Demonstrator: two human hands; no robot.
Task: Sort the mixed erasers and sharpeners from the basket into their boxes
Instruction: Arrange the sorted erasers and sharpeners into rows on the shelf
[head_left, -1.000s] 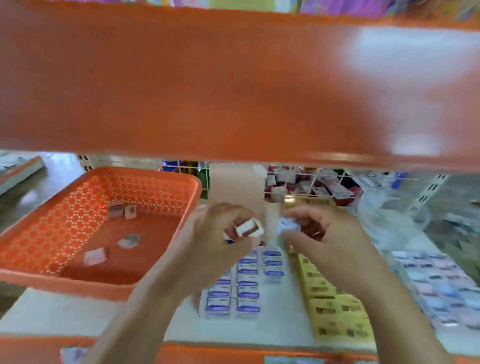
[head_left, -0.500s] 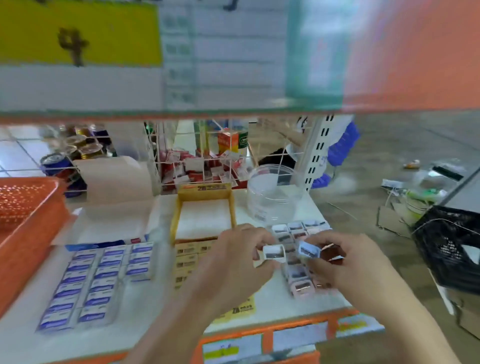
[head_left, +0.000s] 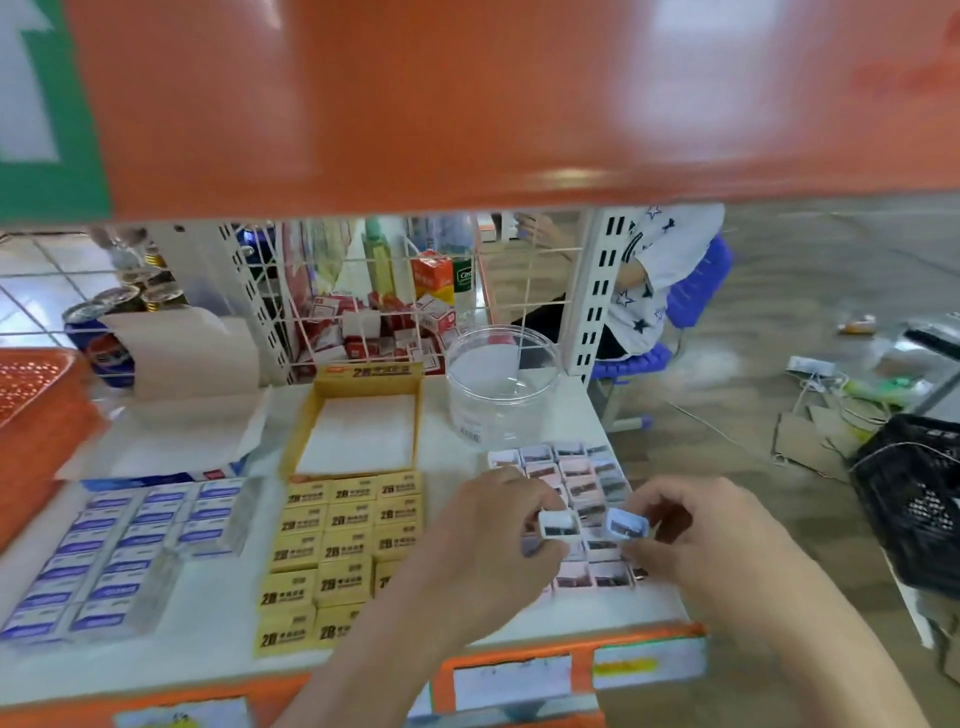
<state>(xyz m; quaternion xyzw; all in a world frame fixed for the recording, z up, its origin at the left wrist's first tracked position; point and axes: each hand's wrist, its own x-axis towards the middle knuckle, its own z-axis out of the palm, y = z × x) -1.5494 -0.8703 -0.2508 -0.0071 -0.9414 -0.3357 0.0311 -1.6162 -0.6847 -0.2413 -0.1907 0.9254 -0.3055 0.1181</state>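
My left hand (head_left: 483, 551) pinches a small white sharpener (head_left: 560, 526) and my right hand (head_left: 696, 540) pinches a pale blue sharpener (head_left: 626, 524). Both hands hover just above the grid of pastel sharpeners (head_left: 576, 470) laid out at the right end of the white shelf (head_left: 218, 618). Yellow 2B erasers (head_left: 343, 530) lie in rows at the shelf's middle, in front of their open yellow box (head_left: 363, 415). Blue-and-white erasers (head_left: 124, 545) lie in rows to the left. A corner of the orange basket (head_left: 36, 400) shows at the far left.
A clear round tub (head_left: 501, 382) stands behind the sharpeners. An orange shelf (head_left: 467, 104) overhangs close above. A white wire rack (head_left: 374, 317) with red-and-white boxes closes the back. A seated person (head_left: 654, 280) is beyond it. A black crate (head_left: 914, 504) sits on the floor, right.
The view has swung right, away from the orange basket. Both hands, each still holding a sharpener, have moved from above the blue-and-white erasers to above the sharpener grid.
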